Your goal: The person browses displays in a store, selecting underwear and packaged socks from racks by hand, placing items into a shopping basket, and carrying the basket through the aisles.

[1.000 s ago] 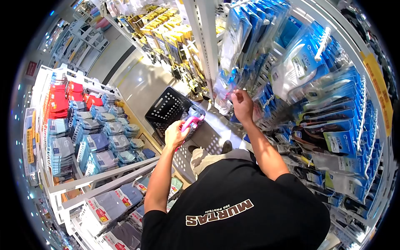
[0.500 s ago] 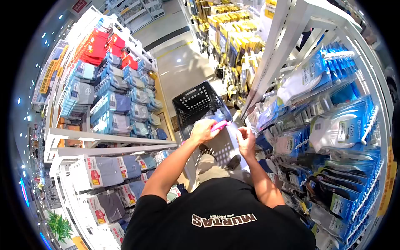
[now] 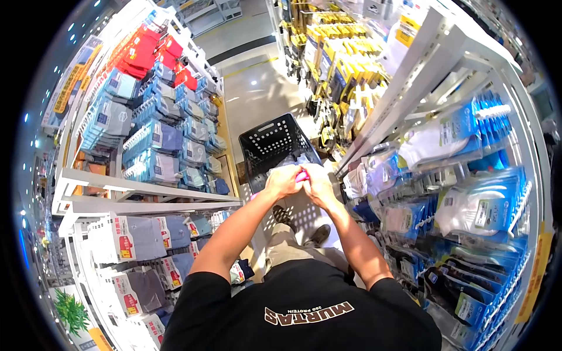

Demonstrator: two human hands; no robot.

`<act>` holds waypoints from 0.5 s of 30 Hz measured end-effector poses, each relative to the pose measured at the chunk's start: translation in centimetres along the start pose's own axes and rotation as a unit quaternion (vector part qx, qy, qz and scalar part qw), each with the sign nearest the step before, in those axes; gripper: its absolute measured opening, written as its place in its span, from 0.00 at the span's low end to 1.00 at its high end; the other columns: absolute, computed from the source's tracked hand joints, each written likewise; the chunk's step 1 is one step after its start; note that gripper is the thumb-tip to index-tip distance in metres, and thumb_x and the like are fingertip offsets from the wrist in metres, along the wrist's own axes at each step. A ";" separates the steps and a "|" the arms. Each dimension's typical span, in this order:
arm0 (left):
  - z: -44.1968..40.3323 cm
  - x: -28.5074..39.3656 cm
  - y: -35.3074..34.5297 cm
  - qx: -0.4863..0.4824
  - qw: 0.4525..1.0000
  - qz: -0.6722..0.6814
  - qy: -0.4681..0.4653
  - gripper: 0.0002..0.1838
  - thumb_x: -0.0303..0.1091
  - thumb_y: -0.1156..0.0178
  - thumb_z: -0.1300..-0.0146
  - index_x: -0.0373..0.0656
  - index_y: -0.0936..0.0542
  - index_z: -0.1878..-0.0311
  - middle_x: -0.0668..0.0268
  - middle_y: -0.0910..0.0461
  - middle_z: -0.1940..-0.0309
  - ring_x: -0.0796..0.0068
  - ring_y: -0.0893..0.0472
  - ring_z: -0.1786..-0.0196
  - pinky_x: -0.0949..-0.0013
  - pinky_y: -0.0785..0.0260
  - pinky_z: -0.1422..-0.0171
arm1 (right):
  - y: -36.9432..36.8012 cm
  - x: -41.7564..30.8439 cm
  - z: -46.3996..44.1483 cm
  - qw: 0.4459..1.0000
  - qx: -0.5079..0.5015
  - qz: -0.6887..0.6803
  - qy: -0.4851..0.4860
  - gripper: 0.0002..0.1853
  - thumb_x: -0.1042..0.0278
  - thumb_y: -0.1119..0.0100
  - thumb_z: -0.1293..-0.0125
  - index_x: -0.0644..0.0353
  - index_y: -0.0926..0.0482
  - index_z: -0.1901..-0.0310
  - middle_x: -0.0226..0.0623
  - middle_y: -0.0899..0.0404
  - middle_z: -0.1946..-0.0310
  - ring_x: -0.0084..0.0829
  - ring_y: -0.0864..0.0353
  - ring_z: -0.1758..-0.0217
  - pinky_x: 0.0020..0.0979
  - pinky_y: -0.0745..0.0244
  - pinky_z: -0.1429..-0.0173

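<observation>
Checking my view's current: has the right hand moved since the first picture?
Yes. Against the white rack post, the right hand has gone leftward: from the post's right side to left of its lower end, beside the left hand.

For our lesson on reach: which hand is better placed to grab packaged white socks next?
Right, probably: the right hand is nearer the packaged white socks, which hang on that side; the left hand lies farther.

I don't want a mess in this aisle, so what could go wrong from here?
The left hand and right hand meet at the pink handle; if the grip slips, the basket might tip. Swung rightward, it could snag the hanging packets.
</observation>
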State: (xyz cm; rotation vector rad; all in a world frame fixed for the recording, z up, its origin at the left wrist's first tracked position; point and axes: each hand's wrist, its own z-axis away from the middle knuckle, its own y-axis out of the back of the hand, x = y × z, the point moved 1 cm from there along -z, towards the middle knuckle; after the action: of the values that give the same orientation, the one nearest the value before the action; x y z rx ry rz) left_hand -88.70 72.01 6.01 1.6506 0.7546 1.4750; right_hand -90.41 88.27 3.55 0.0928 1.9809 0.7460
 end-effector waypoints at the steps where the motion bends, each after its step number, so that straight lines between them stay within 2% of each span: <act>1: -0.3 -0.3 -0.1 -0.019 1.000 0.000 0.016 0.15 0.47 0.36 0.41 0.46 0.16 0.60 0.55 0.16 0.67 0.50 0.16 0.61 0.52 0.22 0.55 | -0.2 0.2 -0.4 1.000 0.001 0.011 -0.002 0.23 0.77 0.43 0.43 0.60 0.23 0.44 0.48 0.20 0.50 0.53 0.23 0.43 0.46 0.29 0.35; 2: -0.5 -0.4 -0.1 -0.020 1.000 0.002 0.015 0.16 0.48 0.37 0.41 0.46 0.16 0.60 0.55 0.16 0.66 0.50 0.15 0.60 0.52 0.22 0.54 | 0.0 0.6 -0.7 0.999 -0.013 0.052 0.008 0.21 0.78 0.39 0.45 0.61 0.22 0.46 0.47 0.20 0.51 0.50 0.21 0.47 0.44 0.26 0.41; 6: -1.0 -0.9 0.6 -0.047 0.999 0.009 0.024 0.18 0.52 0.38 0.42 0.47 0.15 0.59 0.56 0.15 0.63 0.51 0.15 0.55 0.50 0.23 0.51 | -1.4 2.9 -2.0 0.998 -0.011 0.052 0.038 0.18 0.78 0.35 0.48 0.58 0.19 0.53 0.43 0.19 0.58 0.49 0.21 0.50 0.44 0.26 0.45; 8: -1.3 -1.8 0.3 -0.031 0.999 0.012 0.009 0.18 0.52 0.37 0.43 0.47 0.16 0.60 0.56 0.15 0.63 0.50 0.15 0.56 0.49 0.23 0.51 | -2.3 3.3 -2.7 0.994 -0.020 0.103 -0.024 0.15 0.76 0.33 0.48 0.58 0.20 0.56 0.44 0.19 0.61 0.50 0.21 0.53 0.44 0.26 0.47; 10: -1.7 -2.0 0.8 -0.034 0.999 0.020 0.026 0.19 0.52 0.37 0.45 0.47 0.16 0.60 0.55 0.15 0.63 0.49 0.15 0.56 0.48 0.23 0.51 | -3.0 3.2 -3.4 0.993 0.009 0.112 -0.038 0.12 0.74 0.33 0.47 0.58 0.20 0.60 0.45 0.20 0.62 0.50 0.21 0.55 0.45 0.26 0.50; 12: -2.1 -2.0 1.4 -0.063 0.996 0.018 0.061 0.17 0.48 0.37 0.47 0.46 0.16 0.61 0.54 0.15 0.63 0.49 0.15 0.57 0.48 0.23 0.50 | -3.2 3.2 -4.0 0.992 0.001 0.116 -0.056 0.11 0.74 0.33 0.46 0.55 0.21 0.61 0.42 0.20 0.62 0.48 0.23 0.51 0.46 0.27 0.48; 15: -2.6 -3.1 0.7 -0.058 0.996 0.035 0.051 0.17 0.45 0.37 0.49 0.42 0.16 0.62 0.54 0.14 0.63 0.48 0.15 0.56 0.48 0.22 0.49 | -3.2 2.7 -4.8 0.989 -0.014 0.129 -0.077 0.09 0.73 0.35 0.43 0.56 0.21 0.60 0.41 0.20 0.60 0.47 0.23 0.49 0.45 0.26 0.48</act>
State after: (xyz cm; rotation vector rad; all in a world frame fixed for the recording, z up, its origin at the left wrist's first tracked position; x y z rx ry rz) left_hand -91.75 69.50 5.08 1.5388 0.6592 1.6318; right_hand -95.01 84.42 1.28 0.3853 1.8294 0.9051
